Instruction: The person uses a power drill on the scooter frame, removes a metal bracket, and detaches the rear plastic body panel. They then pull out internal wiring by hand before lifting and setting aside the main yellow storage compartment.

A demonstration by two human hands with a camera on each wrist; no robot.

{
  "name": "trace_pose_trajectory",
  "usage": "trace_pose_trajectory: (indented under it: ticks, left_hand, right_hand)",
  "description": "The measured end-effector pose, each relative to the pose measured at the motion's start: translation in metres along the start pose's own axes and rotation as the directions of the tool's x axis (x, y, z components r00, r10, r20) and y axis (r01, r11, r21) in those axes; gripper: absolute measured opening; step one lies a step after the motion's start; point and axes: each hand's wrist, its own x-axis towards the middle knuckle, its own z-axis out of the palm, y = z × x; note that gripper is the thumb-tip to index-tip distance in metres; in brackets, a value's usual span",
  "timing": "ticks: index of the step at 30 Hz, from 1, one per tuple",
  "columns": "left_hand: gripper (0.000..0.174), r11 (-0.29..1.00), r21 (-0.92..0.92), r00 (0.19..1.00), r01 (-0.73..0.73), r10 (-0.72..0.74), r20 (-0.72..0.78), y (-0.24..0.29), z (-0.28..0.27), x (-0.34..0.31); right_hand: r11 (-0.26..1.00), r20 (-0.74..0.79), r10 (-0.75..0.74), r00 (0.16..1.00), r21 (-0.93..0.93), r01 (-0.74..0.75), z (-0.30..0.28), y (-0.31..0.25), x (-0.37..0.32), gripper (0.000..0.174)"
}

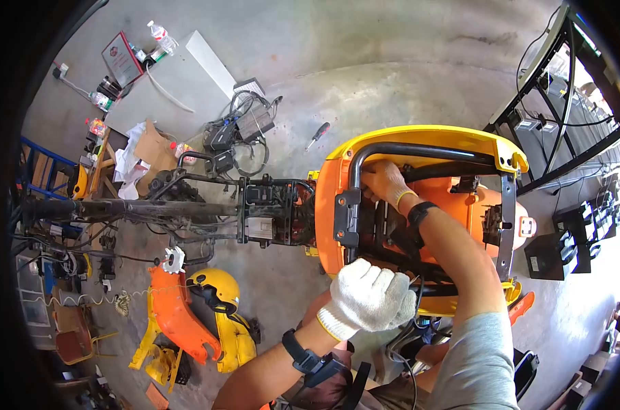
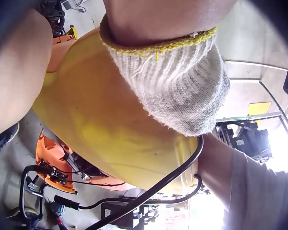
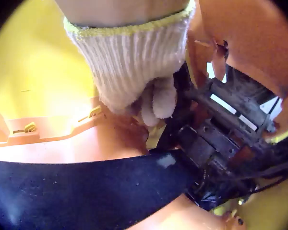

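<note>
In the head view the left hand (image 1: pixel 375 297), in a white knit glove, is bent with curled fingers over the near edge of the yellow-orange body shell (image 1: pixel 334 219). Beside its fingertips a black cable (image 1: pixel 421 290) hangs; in the left wrist view the cable (image 2: pixel 156 189) emerges below the glove (image 2: pixel 177 91). Whether it is gripped is hidden. The right hand (image 1: pixel 386 181), also gloved, reaches inside the shell beneath the black tube frame (image 1: pixel 426 148). In the right wrist view its bent fingers (image 3: pixel 163 98) point down beside black metal parts (image 3: pixel 216 139); what they touch is hidden.
The bare vehicle frame (image 1: pixel 132 210) runs left from the shell. A screwdriver (image 1: pixel 318 135) and a black wiring bundle (image 1: pixel 245 130) lie on the floor beyond. Orange panels (image 1: pixel 180 314) and a yellow helmet (image 1: pixel 217 290) lie near left. A metal rack (image 1: pixel 562 89) stands far right.
</note>
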Motion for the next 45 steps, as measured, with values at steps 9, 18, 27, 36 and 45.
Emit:
trace_pose_trajectory:
  ticks: [9, 18, 27, 36, 45]
  left_hand:
    - [0.02, 1.0, 0.012, 1.0, 0.027, -0.027, 0.008, 0.0, 0.004, -0.005]
    - [0.024, 0.998, -0.047, 0.998, 0.03, -0.027, 0.063, -0.002, 0.0, -0.004]
    - [0.025, 1.0, -0.023, 0.996, 0.008, -0.006, 0.094, -0.001, -0.002, -0.003]
    - [0.018, 0.99, -0.063, 0.978, 0.129, -0.117, 0.171, 0.01, -0.016, 0.009]
    - [0.028, 0.991, -0.111, 0.962, 0.076, -0.043, 0.27, 0.003, -0.023, 0.008]
  right_hand:
    - [0.916, -0.076, -0.231, 0.97, -0.352, 0.191, 0.003, 0.012, 0.002, 0.031]
    - [0.653, -0.012, -0.231, 0.973, -0.743, 0.146, 0.009, 0.002, -0.003, 0.034]
    - [0.641, -0.019, -0.16, 0.987, -0.762, 0.089, 0.005, -0.016, -0.009, 0.039]
    - [0.594, 0.029, -0.187, 0.982, -0.793, 0.136, 0.006, -0.006, 0.002, 0.039]
    - [0.754, -0.098, -0.121, 0.988, -0.656, 0.028, 0.01, -0.005, -0.008, 0.035]
